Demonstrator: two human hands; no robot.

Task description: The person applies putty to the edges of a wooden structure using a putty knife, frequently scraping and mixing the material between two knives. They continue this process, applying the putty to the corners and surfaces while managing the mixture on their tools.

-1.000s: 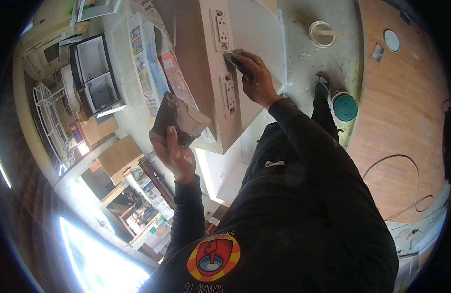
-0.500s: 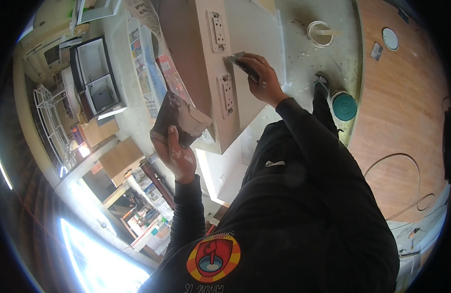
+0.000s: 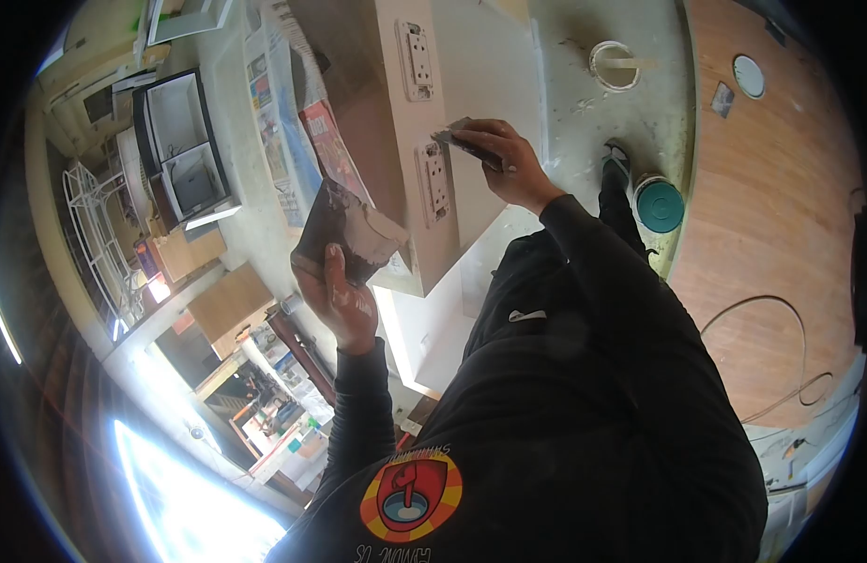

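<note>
My left hand (image 3: 337,298) grips a dark, flat plate (image 3: 326,230) with a thick layer of pale putty (image 3: 372,236) along its right side. In my right hand (image 3: 518,167) is a putty knife (image 3: 466,141), its blade against the narrow face of a white wall end (image 3: 410,122). That blade sits between two outlet boxes, just above the lower outlet (image 3: 436,185). Farther up the same face is the upper outlet (image 3: 416,61). Both outlets have putty-smeared edges. My right fingers hide part of the knife's handle.
On the floor at upper right stand an open putty bucket (image 3: 614,66) with a stick across it and a teal-lidded bucket (image 3: 661,206) beside my foot. A wooden board (image 3: 762,206) with a cable lies at right. Newspaper (image 3: 330,141) covers a surface left of the wall end.
My right hand has moved the putty knife down along the narrow face, toward the lower outlet. The left hand and its plate are almost still.
</note>
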